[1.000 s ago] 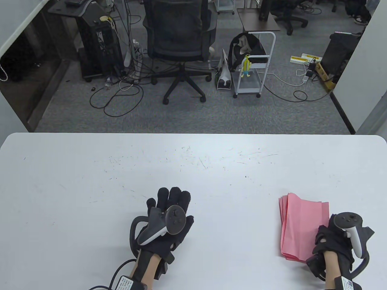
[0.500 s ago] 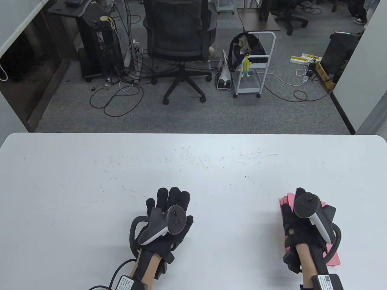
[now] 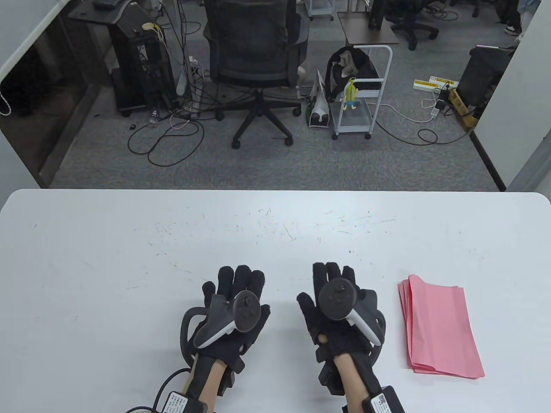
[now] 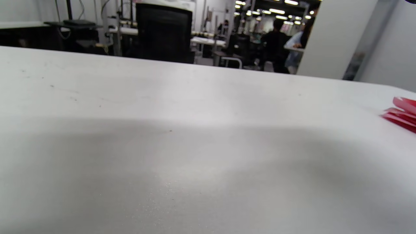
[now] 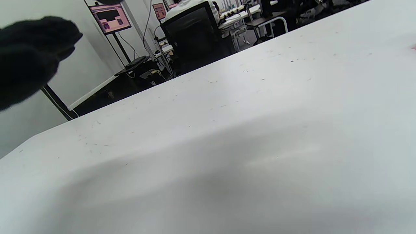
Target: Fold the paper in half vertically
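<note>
The left hand (image 3: 234, 312) and right hand (image 3: 340, 314) are laid flat, side by side, fingers straight, nothing held.

Beyond the far edge of the white table (image 3: 129, 241) stands a black office chair (image 3: 256, 64) on grey carpet (image 3: 301, 163) strewn with cables. Left of the chair is a dark computer stand (image 3: 137, 60); right of it, a white wheeled cart (image 3: 361, 99). A white partition (image 3: 512, 112) rises further right.

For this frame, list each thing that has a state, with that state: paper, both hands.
Stack of pink paper sheets: folded, flat on the white table, untouched.
Left hand in black glove: fingers straight, on the table, holds nothing.
Right hand in black glove: fingers straight, beside the stack, holds nothing.
</note>
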